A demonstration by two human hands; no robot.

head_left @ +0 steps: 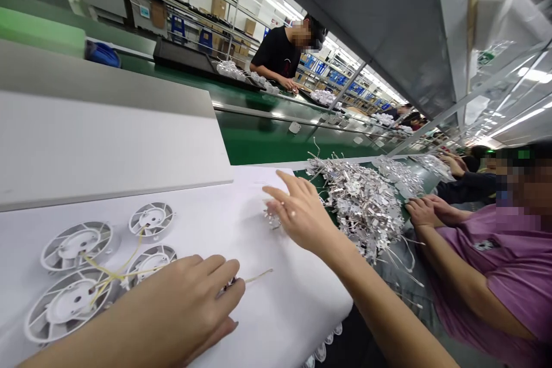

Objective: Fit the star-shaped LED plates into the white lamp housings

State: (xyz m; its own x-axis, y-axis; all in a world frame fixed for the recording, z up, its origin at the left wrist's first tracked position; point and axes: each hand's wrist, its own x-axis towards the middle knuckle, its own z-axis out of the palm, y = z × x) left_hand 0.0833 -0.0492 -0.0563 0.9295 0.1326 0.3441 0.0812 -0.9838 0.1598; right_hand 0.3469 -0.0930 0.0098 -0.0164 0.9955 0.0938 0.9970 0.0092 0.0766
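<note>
My left hand (207, 290) rests low over the white sheet (233, 224), its fingers curled round a small part (230, 283) that is mostly hidden. A thin yellowish wire (260, 276) sticks out from it to the right. My right hand (299, 207) is over the sheet's right side, fingers apart and stretched to the left. Just below its fingertips is a small silvery piece (272, 219); whether they touch it I cannot tell. Left of my left hand, several round white fan-like frames (80, 244) lie on the sheet, with yellow wires meeting between them.
A heap of silvery parts with white wires (362, 201) lies right of the sheet. A pale panel (107, 149) stands behind the frames. Beyond runs a green bench (259, 141), where a person in black (276, 54) works. Another person in purple (478, 259) sits close on the right.
</note>
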